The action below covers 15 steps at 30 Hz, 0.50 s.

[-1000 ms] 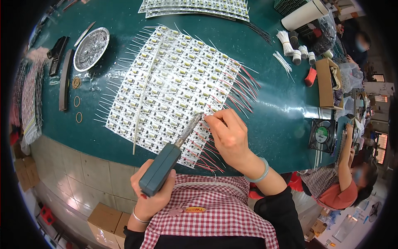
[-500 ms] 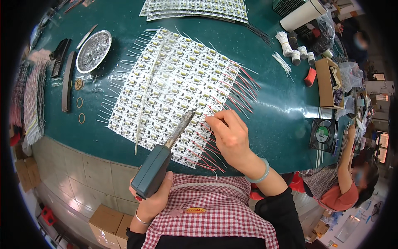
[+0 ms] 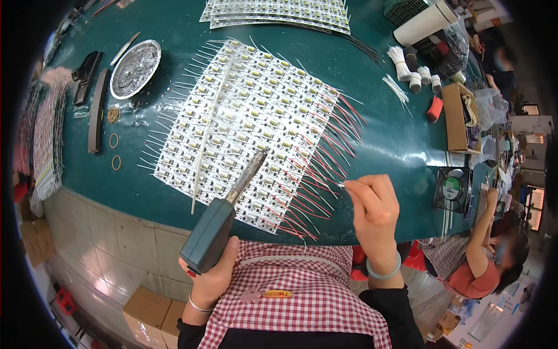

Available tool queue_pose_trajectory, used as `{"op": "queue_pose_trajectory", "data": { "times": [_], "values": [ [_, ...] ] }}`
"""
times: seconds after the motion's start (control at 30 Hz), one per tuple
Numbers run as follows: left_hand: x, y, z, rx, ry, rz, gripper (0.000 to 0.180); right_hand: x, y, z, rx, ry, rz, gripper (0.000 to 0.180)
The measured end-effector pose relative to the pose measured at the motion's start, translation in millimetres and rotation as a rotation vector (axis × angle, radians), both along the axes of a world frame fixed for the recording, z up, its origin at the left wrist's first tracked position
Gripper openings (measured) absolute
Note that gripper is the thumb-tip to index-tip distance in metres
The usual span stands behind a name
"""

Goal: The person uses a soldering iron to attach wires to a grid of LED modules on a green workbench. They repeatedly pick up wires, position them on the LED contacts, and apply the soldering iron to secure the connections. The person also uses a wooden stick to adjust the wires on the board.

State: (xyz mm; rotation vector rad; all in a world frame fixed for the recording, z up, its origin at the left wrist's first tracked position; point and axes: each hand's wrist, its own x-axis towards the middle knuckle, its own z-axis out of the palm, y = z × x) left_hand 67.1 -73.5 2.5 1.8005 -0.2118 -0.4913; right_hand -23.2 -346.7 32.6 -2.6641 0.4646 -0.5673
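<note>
My left hand [image 3: 214,278] is wrapped round the dark green handle of a soldering gun [image 3: 210,231]. Its long, dirty metal tip reaches over a panel of white circuit boards [image 3: 232,125] lying aslant on the table. Red and white wires [image 3: 317,189] stick out along the panel's right side, and thin pale leads line its left side. Right of these wires, my right hand [image 3: 376,206] is closed in a pinch, clear of the panel. A short bit of white wire [image 3: 341,185] shows at its fingertips; the rest is hidden. A long thin rod [image 3: 204,142] lies across the panel.
The green table [image 3: 395,168] also bears a silver bowl of scraps [image 3: 135,70], rubber bands [image 3: 116,163], stacked boards [image 3: 279,14], bundles of white wire [image 3: 399,61], a cardboard box [image 3: 455,116] and a small fan [image 3: 454,189]. A co-worker [image 3: 474,267] is at the right.
My right hand has moved right, away from the panel's wires, still pinched. The soldering gun has shifted slightly to the left, its tip still over the boards.
</note>
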Motion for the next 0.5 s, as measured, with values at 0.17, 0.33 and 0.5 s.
{"op": "queue_pose_trajectory", "data": {
  "times": [0.17,0.33,0.5],
  "values": [
    [2,-3,12,0.12,-0.133,-0.08,0.036,32,26,-14,0.119,-0.14,0.14,0.025],
    [2,-10,13,0.045,-0.138,0.038,0.018,46,38,-52,0.174,-0.172,0.162,0.027],
    [6,-6,17,0.098,-0.115,-0.058,0.019,46,41,-59,0.174,-0.154,0.164,0.027]
  ]
}}
